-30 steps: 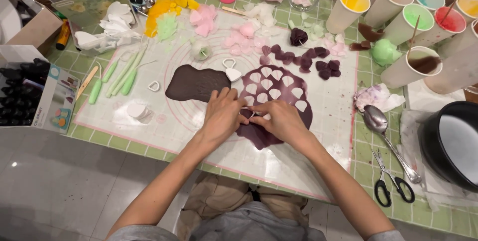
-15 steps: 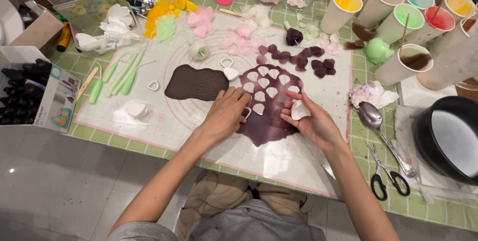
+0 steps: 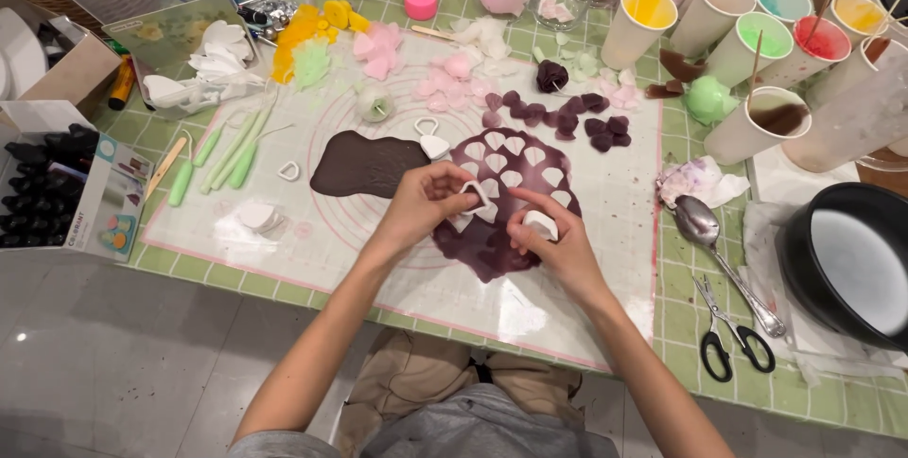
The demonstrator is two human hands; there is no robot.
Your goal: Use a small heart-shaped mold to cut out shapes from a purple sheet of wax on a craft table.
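Paste sheet [image 3: 492,250], dark purple and rolled flat, is found on the white work mat [image 3: 577,316], its long axis running from the near edge toward the far cups and its far half pierced with petal-shaped holes. A white petal cutter [image 3: 476,195] is pinched in the left hand [image 3: 426,204], narrow end toward the person. A second white cutter [image 3: 541,224] is gripped by the right hand [image 3: 558,240] against the sheet. Scissors [image 3: 733,344] and a spoon [image 3: 705,231] lie well apart at the right.
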